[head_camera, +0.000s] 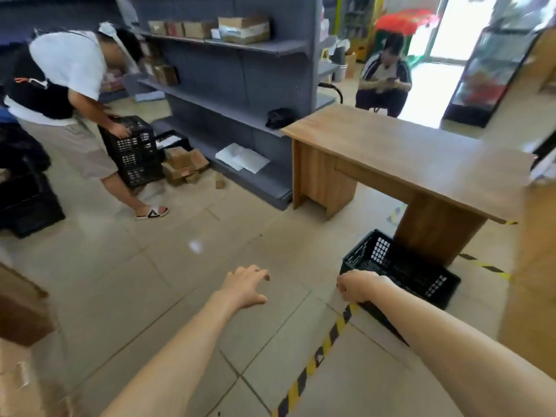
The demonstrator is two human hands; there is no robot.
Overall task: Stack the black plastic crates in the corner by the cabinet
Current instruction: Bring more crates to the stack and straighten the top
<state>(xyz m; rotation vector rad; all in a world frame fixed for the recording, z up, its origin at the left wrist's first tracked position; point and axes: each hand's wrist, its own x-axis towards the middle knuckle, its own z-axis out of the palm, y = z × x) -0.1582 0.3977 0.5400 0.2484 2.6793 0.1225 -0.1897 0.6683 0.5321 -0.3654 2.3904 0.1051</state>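
A black plastic crate [403, 272] lies tilted on the tiled floor beside the leg of a wooden desk. My right hand [356, 285] grips its near rim, fingers curled over the edge. My left hand [245, 285] hovers over the floor to the left of the crate, fingers spread and holding nothing. Further back on the left, another person holds a second black crate [134, 155] upright on its end. More black crates [27, 203] sit at the left edge.
The wooden desk [406, 164] stands right above the crate. Grey shelving [228, 94] runs along the back, with small cardboard boxes [183, 165] on the floor before it. Yellow-black tape [316, 359] crosses the tiles. A seated person [385, 79] is behind the desk.
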